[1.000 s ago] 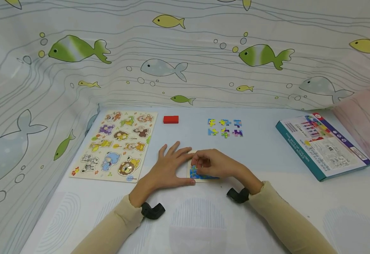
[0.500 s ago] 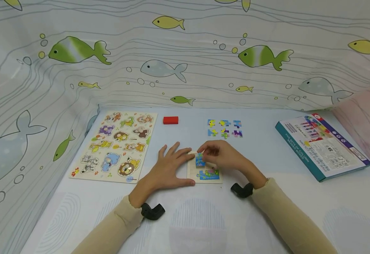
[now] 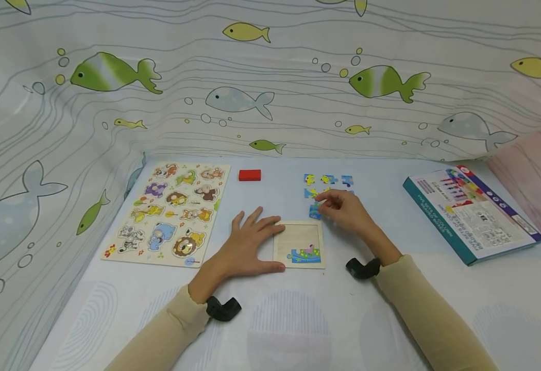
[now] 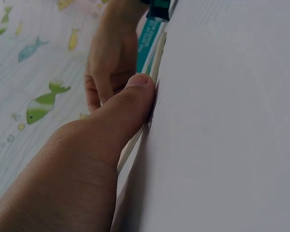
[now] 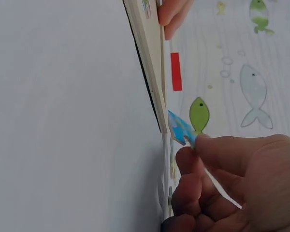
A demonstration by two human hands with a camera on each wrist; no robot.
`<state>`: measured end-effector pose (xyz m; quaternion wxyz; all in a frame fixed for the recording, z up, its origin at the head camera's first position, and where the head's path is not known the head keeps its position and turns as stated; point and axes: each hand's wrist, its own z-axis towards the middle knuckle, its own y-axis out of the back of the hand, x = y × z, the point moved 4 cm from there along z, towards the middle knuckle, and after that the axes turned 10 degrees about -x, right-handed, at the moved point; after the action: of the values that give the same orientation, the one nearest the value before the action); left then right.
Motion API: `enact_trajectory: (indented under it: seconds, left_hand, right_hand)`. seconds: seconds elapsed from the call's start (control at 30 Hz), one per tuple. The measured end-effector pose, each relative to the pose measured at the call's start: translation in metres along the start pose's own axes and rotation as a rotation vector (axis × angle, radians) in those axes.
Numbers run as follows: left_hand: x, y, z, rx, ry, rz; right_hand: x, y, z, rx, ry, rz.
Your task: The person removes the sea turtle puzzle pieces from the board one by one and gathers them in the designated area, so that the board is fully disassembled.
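A square wooden puzzle tray (image 3: 299, 267) lies flat with a few joined pieces (image 3: 305, 254) in its lower part. My left hand (image 3: 248, 246) rests at its left side, fingers spread; the thumb (image 4: 137, 84) touches the tray's edge in the left wrist view. Just beyond the tray's top right corner, my right hand (image 3: 344, 210) pinches a blue jigsaw piece (image 3: 315, 212) between thumb and finger. The right wrist view shows this blue piece (image 5: 180, 128) tilted beside the tray's corner. Behind it lie loose jigsaw pieces (image 3: 328, 179), partly covered by the right hand.
On the left lies a large animal puzzle board (image 3: 172, 206). A red block (image 3: 250, 175) sits near the back. At the right is a flat box (image 3: 474, 214) with a teal side. Fish-patterned sheeting (image 3: 298, 113) rises behind the table.
My right hand has lifted the blue piece out of the tray's left part and carried it right and away, past the top edge. My left hand stays at the tray's side.
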<state>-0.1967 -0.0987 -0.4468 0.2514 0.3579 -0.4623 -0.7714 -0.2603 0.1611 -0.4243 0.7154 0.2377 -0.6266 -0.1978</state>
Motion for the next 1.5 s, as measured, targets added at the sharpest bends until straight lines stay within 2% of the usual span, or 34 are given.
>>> enact_trajectory:
  seconds: [0.33, 0.67, 1.0, 1.5]
  left_hand:
    - [-0.001, 0.001, 0.0, 0.001, 0.003, -0.001]
    - [0.0, -0.002, 0.001, 0.006, 0.006, 0.007]
    - [0.0, -0.001, 0.0, -0.003, -0.005, 0.009]
    - [0.001, -0.002, 0.0, 0.003, 0.003, 0.004]
  right_hand:
    - [-0.006, -0.006, 0.003, 0.042, 0.08, -0.143]
    - [-0.004, -0.007, 0.002, 0.029, 0.14, -0.194]
    - [-0.004, -0.01, 0.0, -0.022, 0.113, -0.209]
    - [-0.002, -0.013, 0.0, -0.041, 0.082, -0.231]
